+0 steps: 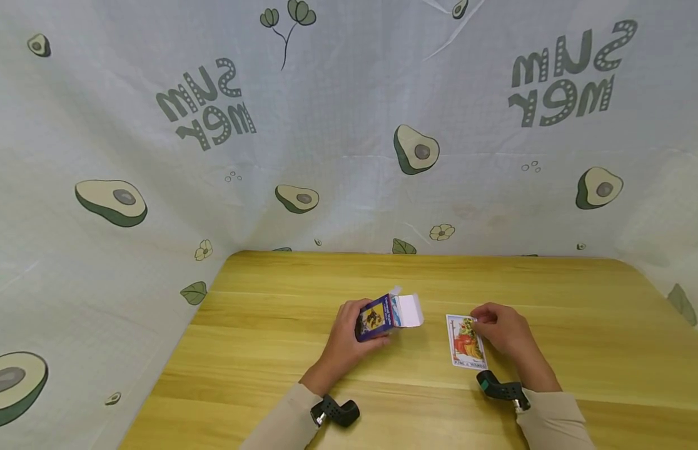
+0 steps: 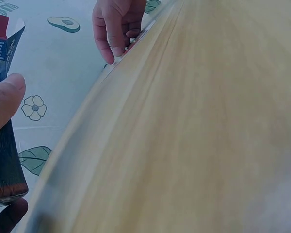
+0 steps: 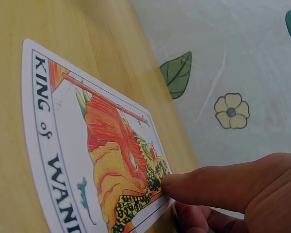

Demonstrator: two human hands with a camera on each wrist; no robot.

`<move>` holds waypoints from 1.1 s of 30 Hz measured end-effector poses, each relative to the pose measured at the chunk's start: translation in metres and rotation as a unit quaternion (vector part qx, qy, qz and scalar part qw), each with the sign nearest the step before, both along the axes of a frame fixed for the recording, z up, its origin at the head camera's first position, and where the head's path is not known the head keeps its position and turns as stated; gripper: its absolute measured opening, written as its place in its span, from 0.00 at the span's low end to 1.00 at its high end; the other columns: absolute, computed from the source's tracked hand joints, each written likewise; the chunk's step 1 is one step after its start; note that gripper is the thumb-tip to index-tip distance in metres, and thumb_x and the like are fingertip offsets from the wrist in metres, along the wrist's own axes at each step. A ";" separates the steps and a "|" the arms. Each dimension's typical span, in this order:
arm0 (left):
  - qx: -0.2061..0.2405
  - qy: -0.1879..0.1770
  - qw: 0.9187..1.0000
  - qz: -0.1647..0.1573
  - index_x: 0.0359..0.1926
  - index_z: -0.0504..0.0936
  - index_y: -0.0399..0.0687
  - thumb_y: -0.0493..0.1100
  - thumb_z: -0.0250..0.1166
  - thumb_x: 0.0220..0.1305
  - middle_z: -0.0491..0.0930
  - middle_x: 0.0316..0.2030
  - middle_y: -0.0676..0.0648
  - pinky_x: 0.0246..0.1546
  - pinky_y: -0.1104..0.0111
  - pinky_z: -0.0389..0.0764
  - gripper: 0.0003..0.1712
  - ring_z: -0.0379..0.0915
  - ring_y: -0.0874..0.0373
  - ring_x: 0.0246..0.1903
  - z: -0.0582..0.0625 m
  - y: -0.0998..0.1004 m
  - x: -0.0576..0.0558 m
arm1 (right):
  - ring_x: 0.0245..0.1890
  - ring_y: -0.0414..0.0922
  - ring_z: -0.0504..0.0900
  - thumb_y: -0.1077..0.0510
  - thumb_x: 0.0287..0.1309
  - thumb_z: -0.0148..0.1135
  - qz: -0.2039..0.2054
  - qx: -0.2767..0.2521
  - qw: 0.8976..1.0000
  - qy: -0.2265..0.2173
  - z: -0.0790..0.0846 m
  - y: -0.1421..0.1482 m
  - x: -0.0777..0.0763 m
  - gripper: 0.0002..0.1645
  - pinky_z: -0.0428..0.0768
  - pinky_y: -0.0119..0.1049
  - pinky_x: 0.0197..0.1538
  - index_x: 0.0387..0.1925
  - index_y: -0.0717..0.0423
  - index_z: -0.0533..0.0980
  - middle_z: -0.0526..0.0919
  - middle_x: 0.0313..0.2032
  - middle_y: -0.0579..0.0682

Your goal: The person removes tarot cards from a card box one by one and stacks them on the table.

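My left hand (image 1: 343, 337) grips a dark blue tarot card box (image 1: 374, 319) with a yellow picture on its front. The box is tilted, its white end flap (image 1: 409, 310) folded out toward the right. In the left wrist view the thumb (image 2: 6, 99) lies along the printed side of the box. My right hand (image 1: 506, 332) pinches a tarot card (image 1: 466, 344) near its upper right corner, face up, close over the table. Seen from the right wrist, the thumb (image 3: 208, 187) presses on the card's face, lettered "KING of WAND", with other fingers curled below the edge.
A yellow wood-grain table (image 1: 259, 325) lies under both hands. Behind it and at its sides hangs a pale cloth (image 1: 338, 125) printed with avocados, leaves and flowers. Black wrist cameras (image 1: 334, 411) are strapped on both wrists, at the ends of beige sleeves.
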State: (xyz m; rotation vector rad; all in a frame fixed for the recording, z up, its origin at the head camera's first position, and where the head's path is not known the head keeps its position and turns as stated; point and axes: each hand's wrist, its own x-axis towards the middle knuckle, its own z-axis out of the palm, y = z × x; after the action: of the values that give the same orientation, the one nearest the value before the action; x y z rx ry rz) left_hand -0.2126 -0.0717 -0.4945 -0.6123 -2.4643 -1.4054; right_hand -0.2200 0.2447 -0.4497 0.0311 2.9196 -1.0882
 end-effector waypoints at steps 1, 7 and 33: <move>-0.001 0.001 1.000 0.001 0.63 0.67 0.57 0.57 0.75 0.49 0.69 0.53 0.54 0.48 0.64 0.70 0.42 0.63 0.61 0.47 0.000 0.000 0.000 | 0.35 0.51 0.74 0.62 0.57 0.64 0.000 0.001 1.000 0.000 -0.001 0.000 0.000 0.16 0.71 0.39 0.35 0.45 0.68 0.77 0.79 0.35 0.57; -0.004 -0.007 1.000 0.000 0.64 0.67 0.57 0.55 0.76 0.49 0.70 0.53 0.54 0.48 0.64 0.69 0.42 0.63 0.60 0.48 0.002 0.001 0.002 | 0.34 0.51 0.75 0.62 0.57 0.64 -0.002 0.007 1.000 0.009 -0.004 0.000 -0.001 0.15 0.71 0.39 0.35 0.43 0.68 0.78 0.80 0.34 0.57; -0.007 -0.012 1.000 -0.005 0.65 0.66 0.54 0.58 0.74 0.51 0.69 0.53 0.54 0.48 0.65 0.70 0.43 0.64 0.60 0.47 -0.001 0.001 0.000 | 0.38 0.52 0.74 0.58 0.61 0.62 -0.002 -0.010 0.999 0.046 0.007 0.001 0.003 0.16 0.74 0.39 0.38 0.47 0.65 0.78 0.80 0.40 0.60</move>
State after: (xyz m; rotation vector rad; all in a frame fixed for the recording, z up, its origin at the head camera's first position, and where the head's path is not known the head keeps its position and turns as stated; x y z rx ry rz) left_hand -0.2123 -0.0709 -0.4952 -0.6153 -2.4952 -1.4069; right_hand -0.2172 0.2458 -0.4431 -0.0142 2.9911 -1.1484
